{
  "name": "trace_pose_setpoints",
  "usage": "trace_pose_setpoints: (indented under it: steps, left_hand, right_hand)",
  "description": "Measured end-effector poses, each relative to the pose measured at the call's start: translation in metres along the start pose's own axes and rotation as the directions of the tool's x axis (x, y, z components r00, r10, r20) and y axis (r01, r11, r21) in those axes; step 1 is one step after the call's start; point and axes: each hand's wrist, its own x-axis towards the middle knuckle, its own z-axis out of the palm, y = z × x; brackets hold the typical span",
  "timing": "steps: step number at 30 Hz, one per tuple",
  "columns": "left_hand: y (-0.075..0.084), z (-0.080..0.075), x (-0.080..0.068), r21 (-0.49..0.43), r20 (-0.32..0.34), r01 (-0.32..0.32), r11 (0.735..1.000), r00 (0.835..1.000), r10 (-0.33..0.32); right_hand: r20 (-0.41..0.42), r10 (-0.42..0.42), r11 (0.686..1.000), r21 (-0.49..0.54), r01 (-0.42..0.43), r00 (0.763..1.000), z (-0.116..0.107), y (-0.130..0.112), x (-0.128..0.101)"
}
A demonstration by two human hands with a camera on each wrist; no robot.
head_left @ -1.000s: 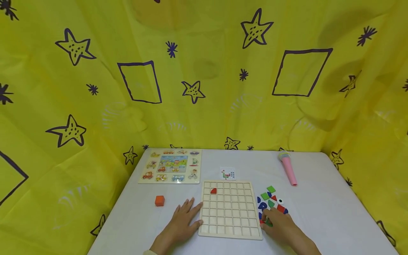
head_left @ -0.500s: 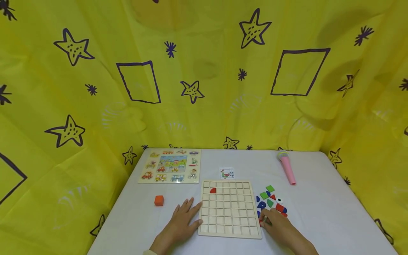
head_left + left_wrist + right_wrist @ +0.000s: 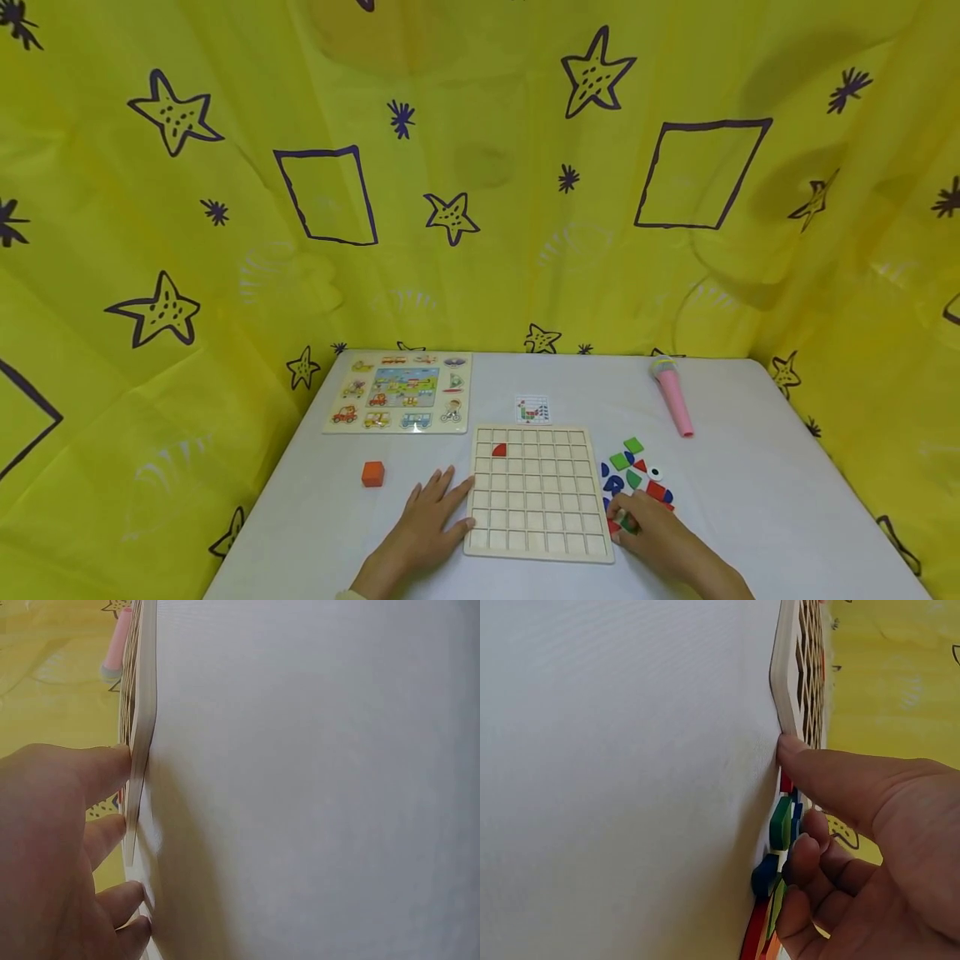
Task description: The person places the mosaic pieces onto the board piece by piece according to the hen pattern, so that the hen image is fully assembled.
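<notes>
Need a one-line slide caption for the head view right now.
Left hand steadies the wooden grid board while right hand reaches into the coloured shape pieces.

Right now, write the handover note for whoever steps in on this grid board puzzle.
Left hand: flat on the table, fingers straight against the grid board's left edge.
Right hand: among the loose coloured pieces right of the board, fingers curled over them; thumb by the board's near right corner. Whether a piece is gripped cannot be told.
Done: one red piece sits in the board's second row, second cell.
Left: all other cells are empty.
The pattern card lies just behind the board.
</notes>
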Motion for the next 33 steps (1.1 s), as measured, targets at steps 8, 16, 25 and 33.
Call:
trace_pose_setpoints:
  steps: [8, 16, 25, 33]
  left_hand:
    - [0.001, -0.002, -0.001, -0.022, -0.008, 0.0, 1.0, 1.0, 0.0]
    - [-0.001, 0.002, 0.0, -0.002, -0.008, 0.008, 1.0, 1.0, -0.008]
    - [-0.002, 0.001, 0.001, 0.005, -0.014, 0.01, 1.0, 1.0, -0.01]
    - [-0.001, 0.001, 0.001, 0.002, -0.007, 0.013, 1.0, 1.0, -0.013]
  right_hand:
    - [0.017, 0.001, 1.0, -0.025, 0.0, 1.0, -0.001, -0.005, -0.002]
    - [-0.043, 0.06, 0.989, -0.132, -0.065, 0.997, -0.003, -0.013, -0.003]
    - [-0.093, 0.123, 0.984, -0.114, -0.134, 0.988, -0.003, -0.008, 0.002]
    - [-0.094, 0.15, 0.978, -0.129, -0.161, 0.984, -0.003, -0.008, 0.002]
